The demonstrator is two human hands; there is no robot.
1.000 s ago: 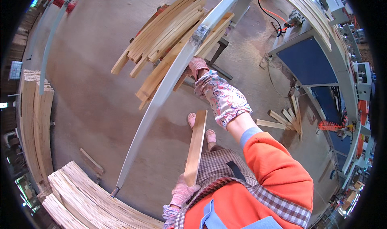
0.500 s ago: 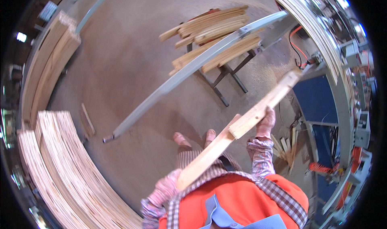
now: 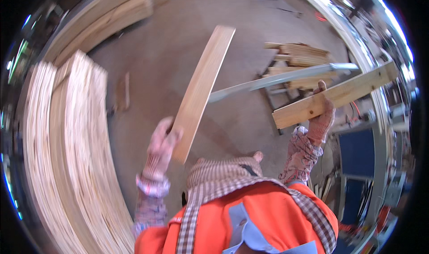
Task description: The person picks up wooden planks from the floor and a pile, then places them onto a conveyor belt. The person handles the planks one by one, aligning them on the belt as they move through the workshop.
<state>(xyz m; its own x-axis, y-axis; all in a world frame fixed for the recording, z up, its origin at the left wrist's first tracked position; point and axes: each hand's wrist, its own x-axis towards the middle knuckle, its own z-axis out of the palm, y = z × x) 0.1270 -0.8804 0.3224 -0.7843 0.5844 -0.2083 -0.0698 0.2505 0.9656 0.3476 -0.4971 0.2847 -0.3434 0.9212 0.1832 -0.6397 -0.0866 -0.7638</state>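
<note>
Left plank (image 3: 201,93) and right plank (image 3: 351,91) had come apart since the earlier frame, where they overlapped; the left one had swung to point up and away from the apron (image 3: 223,170).

The left hand (image 3: 161,142), in a pink glove, was partly closed, fingers and thumb on the left edge of its plank near the lower end. The right hand (image 3: 324,115), gloved too, was bent around its plank nearer the toothed end than the far one, a digit showing above the upper edge. That plank slanted up to the right, dark knots on its face.

Beyond the planks, a grey rail (image 3: 277,79) crossed in front of a wood pile (image 3: 308,53). At left stood a tall stack (image 3: 85,142), a stick (image 3: 127,91) on the floor (image 3: 178,39) just beside it. A blue panel (image 3: 356,153) stood at right.
</note>
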